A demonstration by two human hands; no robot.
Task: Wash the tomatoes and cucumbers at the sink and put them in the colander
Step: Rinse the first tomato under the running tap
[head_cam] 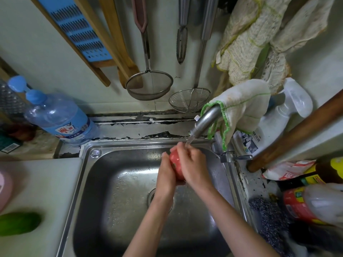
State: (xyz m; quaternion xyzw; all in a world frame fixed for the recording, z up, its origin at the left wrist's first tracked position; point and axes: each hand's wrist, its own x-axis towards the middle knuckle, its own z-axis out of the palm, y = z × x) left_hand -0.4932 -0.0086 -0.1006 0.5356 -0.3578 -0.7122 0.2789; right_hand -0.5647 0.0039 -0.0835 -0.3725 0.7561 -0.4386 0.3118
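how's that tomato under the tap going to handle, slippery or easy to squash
Probably slippery: the tomato sits right under the running tap, so its smooth skin is wet. Likely soft enough to bruise, which may be why the left hand and right hand both cup it. Being round, it would probably roll across the sink if dropped.

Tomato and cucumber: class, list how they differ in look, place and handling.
The tomato is red and round; the cucumber is green and long. The tomato is over the sink under water from the faucet; the cucumber lies on the counter left of it. The left hand and right hand both hold the tomato; nothing touches the cucumber. Both are produce to wash.
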